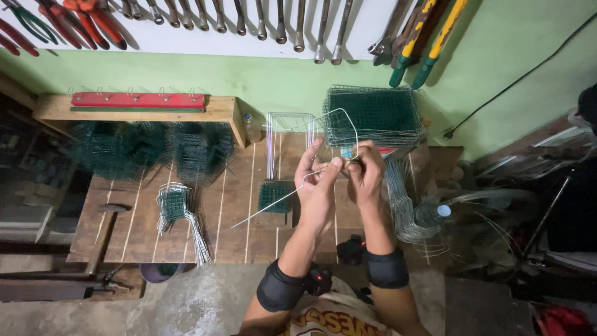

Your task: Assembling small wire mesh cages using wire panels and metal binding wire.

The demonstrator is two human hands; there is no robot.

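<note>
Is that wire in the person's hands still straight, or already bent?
Bent. The wire loops above both hands into a rounded frame, with one straight tail slanting down left.

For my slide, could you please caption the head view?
Both hands, left hand and right hand, bend a wire frame above a wooden workbench.

You have two hands up: your left hand (318, 180) and your right hand (367, 174), both pinching one bent wire (339, 134). Just beyond your right hand sits one stack of green mesh panels (373, 115). Left of your left hand lies one small green mesh block (273, 196), and farther left one mesh piece with trailing wires (176, 208). Near your right wrist stands one plastic bottle (432, 214). Beyond your hands, one wooden surface (230, 224) carries them, and one red hook rail (138, 99) has five hooks.
</note>
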